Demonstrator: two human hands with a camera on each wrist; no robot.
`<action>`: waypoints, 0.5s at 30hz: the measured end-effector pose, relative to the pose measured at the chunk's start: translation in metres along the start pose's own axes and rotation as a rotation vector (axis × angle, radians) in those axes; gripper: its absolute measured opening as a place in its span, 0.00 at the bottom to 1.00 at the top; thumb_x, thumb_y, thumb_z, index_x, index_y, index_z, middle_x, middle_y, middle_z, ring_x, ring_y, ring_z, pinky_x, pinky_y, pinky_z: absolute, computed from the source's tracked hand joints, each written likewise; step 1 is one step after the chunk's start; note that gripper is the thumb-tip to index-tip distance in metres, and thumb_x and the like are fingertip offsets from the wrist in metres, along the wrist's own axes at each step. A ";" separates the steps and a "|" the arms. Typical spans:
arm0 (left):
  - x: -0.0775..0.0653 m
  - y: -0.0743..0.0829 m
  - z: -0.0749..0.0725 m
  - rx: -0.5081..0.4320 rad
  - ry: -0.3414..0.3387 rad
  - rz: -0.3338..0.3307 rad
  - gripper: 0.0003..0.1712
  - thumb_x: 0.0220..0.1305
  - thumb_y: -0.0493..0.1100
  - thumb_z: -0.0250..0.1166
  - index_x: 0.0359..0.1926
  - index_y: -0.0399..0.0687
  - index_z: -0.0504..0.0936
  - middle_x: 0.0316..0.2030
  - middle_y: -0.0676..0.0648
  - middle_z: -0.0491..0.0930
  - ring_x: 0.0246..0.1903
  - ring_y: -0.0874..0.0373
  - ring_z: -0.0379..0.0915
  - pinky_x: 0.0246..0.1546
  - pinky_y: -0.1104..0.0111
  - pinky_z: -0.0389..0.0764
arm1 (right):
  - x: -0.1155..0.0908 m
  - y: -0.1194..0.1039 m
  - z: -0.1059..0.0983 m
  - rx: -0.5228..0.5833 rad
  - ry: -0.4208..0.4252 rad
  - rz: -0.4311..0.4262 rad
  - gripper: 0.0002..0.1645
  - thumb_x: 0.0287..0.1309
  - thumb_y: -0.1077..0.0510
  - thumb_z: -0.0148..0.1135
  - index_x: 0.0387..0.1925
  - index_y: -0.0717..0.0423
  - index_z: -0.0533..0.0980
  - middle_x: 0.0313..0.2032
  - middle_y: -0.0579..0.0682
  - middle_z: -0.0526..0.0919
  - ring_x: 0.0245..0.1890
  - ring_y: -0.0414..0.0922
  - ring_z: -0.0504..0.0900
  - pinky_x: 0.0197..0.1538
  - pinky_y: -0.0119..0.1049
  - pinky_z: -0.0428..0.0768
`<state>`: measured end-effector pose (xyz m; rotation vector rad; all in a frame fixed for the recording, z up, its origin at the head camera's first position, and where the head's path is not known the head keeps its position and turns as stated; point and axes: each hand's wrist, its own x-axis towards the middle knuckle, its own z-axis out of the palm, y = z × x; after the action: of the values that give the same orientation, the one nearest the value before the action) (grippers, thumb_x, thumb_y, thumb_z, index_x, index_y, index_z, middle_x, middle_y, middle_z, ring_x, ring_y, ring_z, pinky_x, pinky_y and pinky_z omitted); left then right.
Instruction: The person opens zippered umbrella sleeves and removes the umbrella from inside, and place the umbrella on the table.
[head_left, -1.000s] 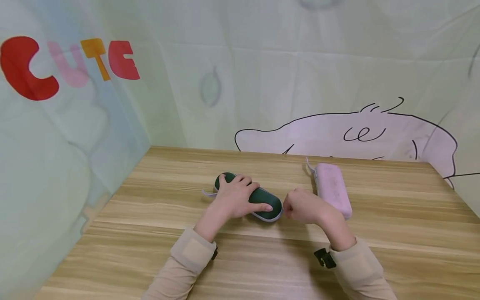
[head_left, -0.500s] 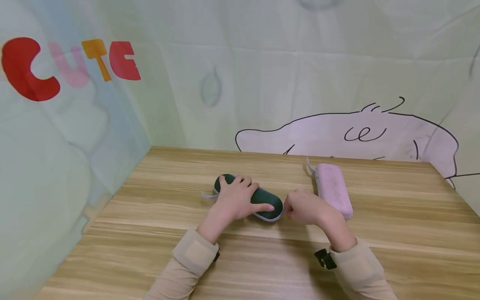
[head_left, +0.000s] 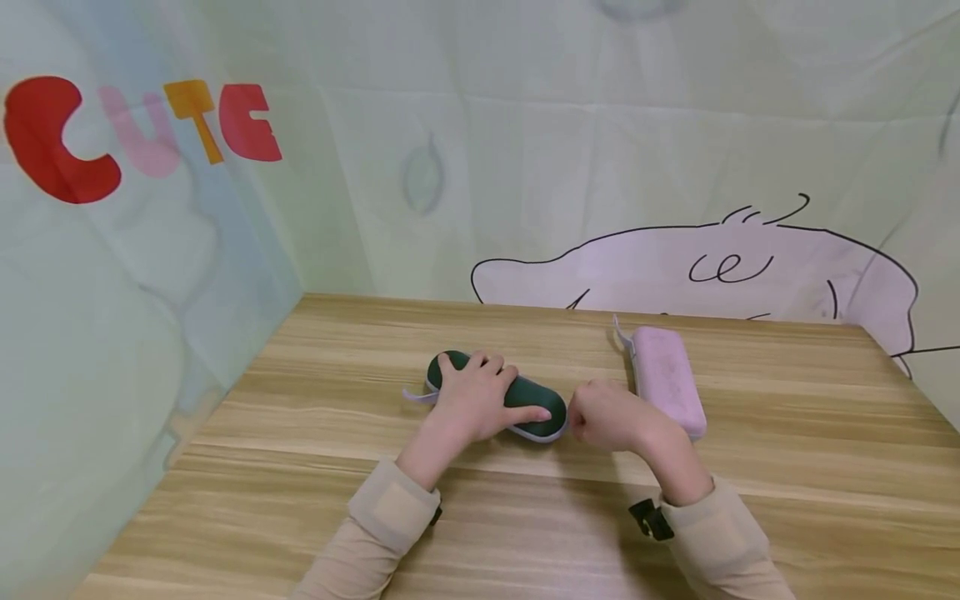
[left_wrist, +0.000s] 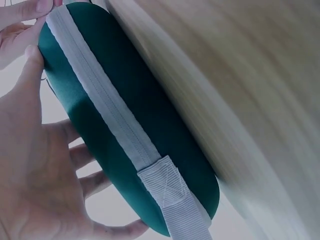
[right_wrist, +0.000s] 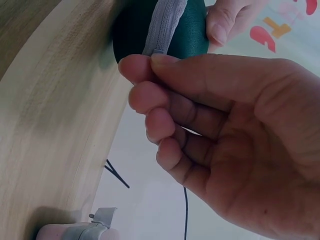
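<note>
A dark green zippered case [head_left: 536, 400] with a pale lilac zipper band lies on the wooden table. My left hand [head_left: 474, 398] holds it from above, its fingers bent over the far side and the thumb stretched toward the right end. In the left wrist view, the zipper band [left_wrist: 102, 92] runs along the side to a ribbed fabric strap [left_wrist: 172, 192]. At the case's right end my right hand [head_left: 611, 414] pinches the small zipper pull [right_wrist: 158, 51] between thumb and index finger, the other fingers curled. Most of the pull is hidden by the fingertips.
A pink zippered case [head_left: 667, 375] with its own strap lies just right of my right hand. The wooden table [head_left: 360, 333] ends at a printed cloth backdrop [head_left: 525, 167] behind and to the left.
The left end of the green case and my left hand have shifted very slightly toward me. My right hand keeps its pinch in nearly the same place.
</note>
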<state>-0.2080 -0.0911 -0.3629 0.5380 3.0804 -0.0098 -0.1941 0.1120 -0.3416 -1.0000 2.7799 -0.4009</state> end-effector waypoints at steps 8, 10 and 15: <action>0.000 -0.011 0.001 -0.075 0.017 0.126 0.49 0.51 0.83 0.48 0.64 0.56 0.72 0.64 0.49 0.71 0.67 0.51 0.62 0.64 0.33 0.50 | 0.001 0.000 0.000 0.004 -0.025 -0.003 0.13 0.47 0.70 0.59 0.14 0.55 0.78 0.15 0.40 0.71 0.18 0.35 0.64 0.25 0.26 0.66; 0.000 -0.019 -0.001 -0.135 0.004 0.195 0.47 0.51 0.79 0.55 0.64 0.57 0.72 0.64 0.51 0.72 0.66 0.53 0.64 0.66 0.35 0.50 | 0.001 0.000 0.000 0.003 -0.027 -0.003 0.13 0.48 0.70 0.60 0.14 0.54 0.77 0.15 0.40 0.71 0.19 0.35 0.65 0.25 0.27 0.67; 0.000 -0.039 -0.007 -0.223 -0.008 0.292 0.41 0.47 0.65 0.71 0.63 0.60 0.73 0.62 0.53 0.74 0.62 0.56 0.69 0.64 0.41 0.58 | 0.002 0.001 0.001 0.005 -0.010 -0.004 0.16 0.48 0.70 0.58 0.12 0.52 0.73 0.14 0.39 0.67 0.18 0.35 0.63 0.24 0.26 0.64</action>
<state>-0.2213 -0.1275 -0.3554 0.9602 2.9085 0.3289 -0.1957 0.1114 -0.3427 -1.0037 2.7666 -0.4021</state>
